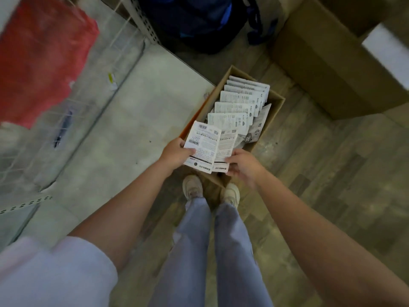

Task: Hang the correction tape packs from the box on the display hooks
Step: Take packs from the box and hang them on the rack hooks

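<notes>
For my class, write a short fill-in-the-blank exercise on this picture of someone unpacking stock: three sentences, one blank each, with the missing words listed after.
1. The left hand and right hand together hold ____ packs.
2. The rest of the packs lie in an open cardboard ____ on the floor.
3. The person's two ____ stand at the near end of the carton.

Missing words: two; box; shoes

Packs [240,103] lie in box [274,111] before feet [210,191].
</notes>
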`<state>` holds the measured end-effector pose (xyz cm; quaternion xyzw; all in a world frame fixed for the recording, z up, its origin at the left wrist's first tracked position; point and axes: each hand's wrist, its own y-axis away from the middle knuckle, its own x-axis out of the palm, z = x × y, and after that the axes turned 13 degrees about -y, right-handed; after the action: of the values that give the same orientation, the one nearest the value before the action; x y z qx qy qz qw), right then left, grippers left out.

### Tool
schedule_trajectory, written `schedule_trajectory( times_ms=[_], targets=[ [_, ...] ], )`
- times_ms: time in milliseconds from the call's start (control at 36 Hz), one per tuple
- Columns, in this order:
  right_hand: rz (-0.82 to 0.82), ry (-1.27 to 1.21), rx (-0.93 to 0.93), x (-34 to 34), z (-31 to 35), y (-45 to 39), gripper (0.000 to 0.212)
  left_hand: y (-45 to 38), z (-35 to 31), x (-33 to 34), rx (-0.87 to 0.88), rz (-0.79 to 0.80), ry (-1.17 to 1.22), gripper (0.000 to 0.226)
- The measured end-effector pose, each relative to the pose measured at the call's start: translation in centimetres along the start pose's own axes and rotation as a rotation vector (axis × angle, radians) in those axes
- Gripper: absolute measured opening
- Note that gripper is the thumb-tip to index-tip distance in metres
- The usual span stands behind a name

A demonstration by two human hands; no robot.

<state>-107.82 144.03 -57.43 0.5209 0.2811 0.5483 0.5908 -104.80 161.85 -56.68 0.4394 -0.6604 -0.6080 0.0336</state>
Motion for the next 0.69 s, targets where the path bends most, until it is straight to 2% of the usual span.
schedule_trajectory(
  times_ms=[111,222,361,417,500,583,667,694],
  targets=[
    [0.076,0.04,-0.029,1.6,2.5,4.4,0.027,4.4,-1.4,-3.1,0.01,0.006,0.078,0.01],
    [0.143,0.023,-0.073,3.5,5.4,8.6,0.033,8.8,-2.6,-5.8,0.019,0.057,0.257,0.021],
    [0.204,0.073,-0.112,7.1,8.1,13.3,0.033,13.5,-4.0,-8.5,0.023,0.092,0.327,0.009],
    [0.213,0.093,-0.141,8.7,9.2,15.1,0.026,15.4,-4.2,-9.8,0.037,0.079,0.376,0.025],
    [0.271,0.182,-0.207,10.5,10.6,17.8,0.004,18.2,-4.0,-11.7,0.057,0.011,0.354,0.033],
    [0.301,0.376,-0.321,12.3,11.6,20.0,0.025,20.4,-3.6,-13.3,0.053,-0.064,0.257,0.041],
    [0.29,0.659,-0.446,14.2,12.5,21.7,0.028,22.6,-3.1,-14.8,0.058,-0.219,0.135,0.038],
    [0.293,0.75,-0.491,14.9,12.9,22.4,0.026,23.1,-2.8,-15.3,0.081,-0.275,0.118,0.045]
  ],
)
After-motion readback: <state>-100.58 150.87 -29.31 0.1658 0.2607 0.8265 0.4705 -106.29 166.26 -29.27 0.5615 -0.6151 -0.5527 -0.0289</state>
